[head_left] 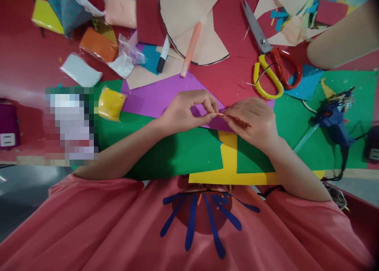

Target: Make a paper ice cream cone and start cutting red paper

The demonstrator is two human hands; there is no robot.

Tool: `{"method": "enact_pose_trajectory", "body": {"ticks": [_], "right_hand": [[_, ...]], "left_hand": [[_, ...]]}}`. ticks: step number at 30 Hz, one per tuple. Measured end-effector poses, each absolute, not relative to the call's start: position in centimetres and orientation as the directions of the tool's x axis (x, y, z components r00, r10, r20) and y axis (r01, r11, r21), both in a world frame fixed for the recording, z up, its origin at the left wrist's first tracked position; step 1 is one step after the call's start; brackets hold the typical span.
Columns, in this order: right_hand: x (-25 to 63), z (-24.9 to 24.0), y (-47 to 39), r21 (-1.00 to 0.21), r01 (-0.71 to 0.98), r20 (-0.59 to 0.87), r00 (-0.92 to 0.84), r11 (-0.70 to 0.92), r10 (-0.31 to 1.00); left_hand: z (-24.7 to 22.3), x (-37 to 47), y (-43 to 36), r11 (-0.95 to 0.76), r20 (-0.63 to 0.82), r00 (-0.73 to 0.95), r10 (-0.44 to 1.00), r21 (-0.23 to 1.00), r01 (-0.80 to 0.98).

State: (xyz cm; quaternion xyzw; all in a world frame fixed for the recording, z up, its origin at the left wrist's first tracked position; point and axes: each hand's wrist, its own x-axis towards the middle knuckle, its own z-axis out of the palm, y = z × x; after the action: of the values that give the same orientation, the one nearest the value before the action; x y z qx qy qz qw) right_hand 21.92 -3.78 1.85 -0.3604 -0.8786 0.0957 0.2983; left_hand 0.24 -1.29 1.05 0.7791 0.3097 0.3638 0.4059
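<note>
My left hand [194,109] and my right hand [251,121] meet above the purple paper [151,97], their fingertips close together. Thumb and forefinger of the left pinch one end of a thin peach-coloured strip [220,114]. The right fingers close on its other end. Something dark red and textured [241,123] shows under the right palm; whether it belongs to the strip I cannot tell. Scissors [263,46] with one yellow and one red handle lie just beyond the right hand. A peach marker [192,49] rests on cut peach paper [189,10] beyond the left.
A blue glue gun [333,117] with a clear stick lies right, on green paper [364,101]. Yellow [112,103], orange [97,45] and white [80,69] clay packets lie left, near a black-capped marker [163,54]. Paper scraps [296,10] crowd the far right.
</note>
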Motion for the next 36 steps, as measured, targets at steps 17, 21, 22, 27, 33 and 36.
{"method": "enact_pose_trajectory", "body": {"ticks": [17, 21, 22, 27, 33, 36], "right_hand": [[22.0, 1.6, -3.7, -0.360, 0.546, 0.586, -0.498, 0.756, 0.639], [21.9, 1.7, -3.7, -0.288, 0.571, 0.609, -0.511, 0.769, 0.607], [21.8, 1.7, -3.7, -0.263, 0.575, 0.619, -0.516, 0.775, 0.592], [22.0, 1.8, -3.6, -0.205, 0.589, 0.614, -0.544, 0.781, 0.572], [22.3, 1.4, -3.8, -0.177, 0.638, 0.561, -0.561, 0.749, 0.609], [22.4, 1.2, -3.8, -0.212, 0.659, 0.504, -0.559, 0.722, 0.658]], "left_hand": [[0.1, 0.5, -1.3, -0.538, 0.447, 0.403, 0.798, 0.830, 0.144], [0.4, 0.4, -0.9, -0.528, 0.442, 0.432, 0.786, 0.844, 0.097], [0.5, 0.4, -0.8, -0.534, 0.440, 0.444, 0.780, 0.839, 0.107], [1.2, 0.2, -0.6, -0.503, 0.346, 0.490, 0.801, 0.831, 0.236], [1.4, 0.3, -1.1, -0.462, 0.291, 0.490, 0.822, 0.844, 0.274], [1.3, 0.2, -1.2, -0.440, 0.234, 0.494, 0.837, 0.825, 0.354]]}}
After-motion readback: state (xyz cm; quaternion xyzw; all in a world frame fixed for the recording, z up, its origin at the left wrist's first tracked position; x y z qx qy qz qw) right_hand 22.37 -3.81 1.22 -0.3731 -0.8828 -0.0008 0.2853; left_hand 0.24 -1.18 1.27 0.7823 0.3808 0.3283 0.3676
